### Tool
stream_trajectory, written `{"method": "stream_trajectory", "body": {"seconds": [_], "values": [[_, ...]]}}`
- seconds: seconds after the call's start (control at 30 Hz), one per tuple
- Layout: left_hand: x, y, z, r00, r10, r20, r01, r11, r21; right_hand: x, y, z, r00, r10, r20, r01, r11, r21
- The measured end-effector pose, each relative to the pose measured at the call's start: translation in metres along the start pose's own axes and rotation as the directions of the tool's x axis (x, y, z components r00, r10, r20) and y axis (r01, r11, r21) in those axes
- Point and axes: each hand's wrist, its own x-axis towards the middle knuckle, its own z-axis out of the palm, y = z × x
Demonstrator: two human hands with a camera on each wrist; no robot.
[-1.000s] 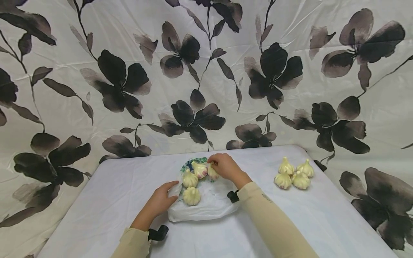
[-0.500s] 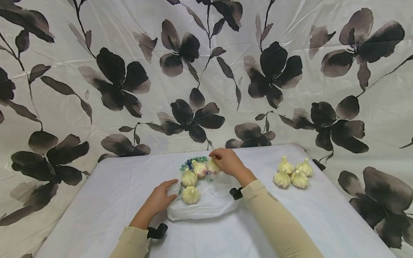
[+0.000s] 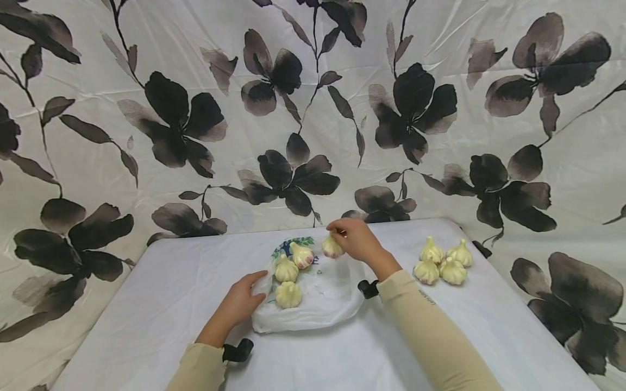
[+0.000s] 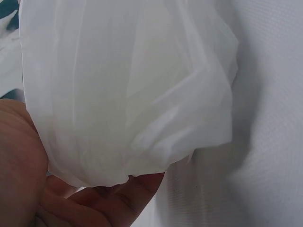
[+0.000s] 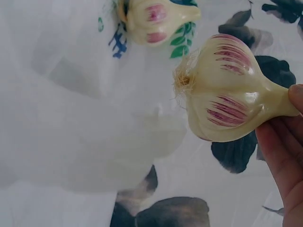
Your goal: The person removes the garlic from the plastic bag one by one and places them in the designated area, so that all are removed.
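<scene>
Garlic bulb [image 3: 333,248] hangs from your right hand [image 3: 361,240] at the far edge of the white plastic bag [image 3: 330,298], its neck pinched between your thumb and fingers, root end down. Your right forearm slants forward and inward from the lower right, hand reaching ahead of its wrist camera [image 3: 368,289]. Your left hand [image 3: 237,304] touches the bag's left edge, thumb and fingers spread well apart; in the left wrist view the film partly hides your fingers, so you can't see their tips there. Three bulbs [image 3: 286,269] sit in a curved row at the bag's left side, nearest your left hand. Four more [image 3: 452,271] cluster on the table [image 3: 186,288] to the right.
</scene>
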Motion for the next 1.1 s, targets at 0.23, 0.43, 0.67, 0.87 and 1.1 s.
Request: {"method": "stream_trajectory", "body": {"seconds": [0.23, 0.43, 0.67, 0.87, 1.1], "values": [[0.001, -0.001, 0.001, 1.0, -0.018, 0.008, 0.018, 1.0, 0.001, -0.005, 0.012, -0.011, 0.999, -0.004, -0.046, 0.004, 1.0, 0.012], [0.001, 0.0, 0.002, 1.0, -0.014, 0.007, 0.014, 1.0, 0.001, -0.012, 0.024, -0.02, 0.996, -0.02, -0.088, 0.022, 1.0, 0.021], [0.001, 0.0, 0.003, 1.0, -0.014, 0.01, 0.014, 1.0, 0.006, -0.017, 0.036, -0.029, 0.994, -0.006, -0.11, 0.01, 1.0, 0.029], [0.001, 0.0, 0.003, 1.0, -0.011, 0.013, 0.011, 1.0, 0.007, -0.023, 0.044, -0.039, 0.994, 0.027, -0.11, -0.025, 1.0, 0.017], [0.0, 0.0, 0.003, 1.0, 0.002, 0.012, -0.002, 1.0, 0.008, -0.028, 0.057, -0.046, 0.991, 0.066, -0.113, -0.066, 0.998, 0.005]]}}
